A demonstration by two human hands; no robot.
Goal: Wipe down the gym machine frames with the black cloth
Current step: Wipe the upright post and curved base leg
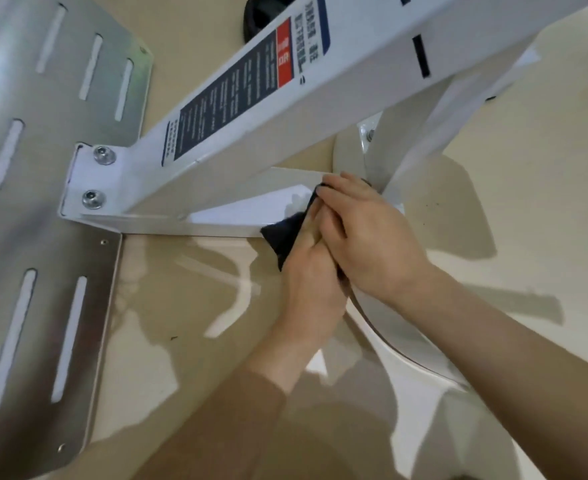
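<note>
Under our hands is the shiny tan floor (181, 306). Far to the left of our hands lies a big grey metal plate (43, 237) with long slots. The white machine frame (354, 81) slants up past our hands, with a dark and red label (237, 91) on it. Our left hand (308, 282) curls its fingers round the black cloth (282, 237) and holds it against the low white bar. Our right hand (372, 237) lies over the left fingers and pinches the cloth's top edge. Two bolts (104, 155) shine far left.
</note>
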